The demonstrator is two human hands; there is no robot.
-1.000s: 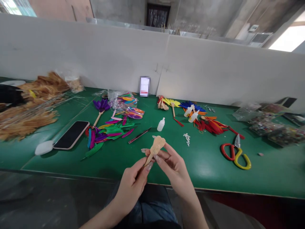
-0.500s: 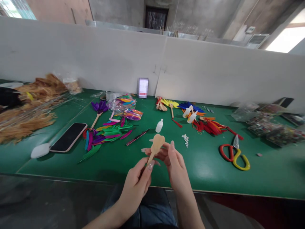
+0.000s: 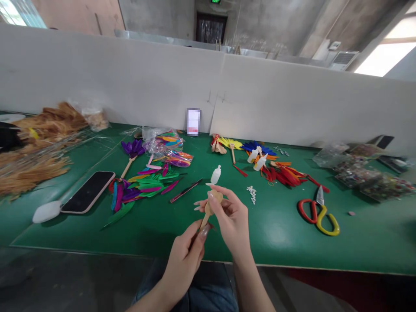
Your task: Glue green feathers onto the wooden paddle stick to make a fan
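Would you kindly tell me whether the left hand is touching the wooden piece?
Touching: the head view shows the left hand gripping the wooden piece by its handle.

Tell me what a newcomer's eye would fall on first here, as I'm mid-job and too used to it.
Probably the loose feathers, a bright green, purple and magenta spread on the left of the green table. Next, the scissors at the right, one handle red, one yellow. Then, front centre, the pale paddle-shaped piece, held between the left hand and right hand.
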